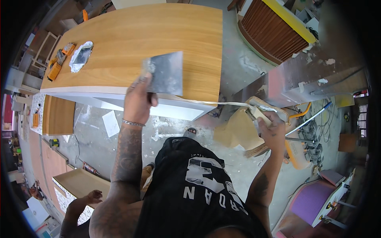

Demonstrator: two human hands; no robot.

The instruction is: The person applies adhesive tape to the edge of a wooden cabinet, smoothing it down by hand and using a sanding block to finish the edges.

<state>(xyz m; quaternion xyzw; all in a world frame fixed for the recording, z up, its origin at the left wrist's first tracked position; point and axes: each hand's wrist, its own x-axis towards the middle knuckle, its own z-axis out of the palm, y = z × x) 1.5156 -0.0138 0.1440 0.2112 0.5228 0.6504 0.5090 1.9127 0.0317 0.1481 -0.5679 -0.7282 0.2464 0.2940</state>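
Note:
My left hand [138, 99] is closed round a broad flat steel scraper [166, 73], its blade smeared with grey. It is held over the front edge of a wood-grain tabletop [131, 35]. A pale, narrow strip [234, 104] runs from that edge across the gap to my right hand [272, 129]. There my fingers grip a pale, blocky piece [260, 116]; whether it is a tape roll cannot be made out. Under my right hand are a brown sheet-like thing [238, 129], partly blurred, and a curved wooden edge. White panelling [166, 109] fronts the tabletop.
On the tabletop lie a dark plate on crumpled white wrapping [81, 56] and an orange-yellow tool [55, 68]. A slatted curved counter [274, 29] stands far right, a purple ribbed piece [313, 202] lower right. Another person's hand [94, 196] shows lower left. White paper [111, 123] lies on the floor.

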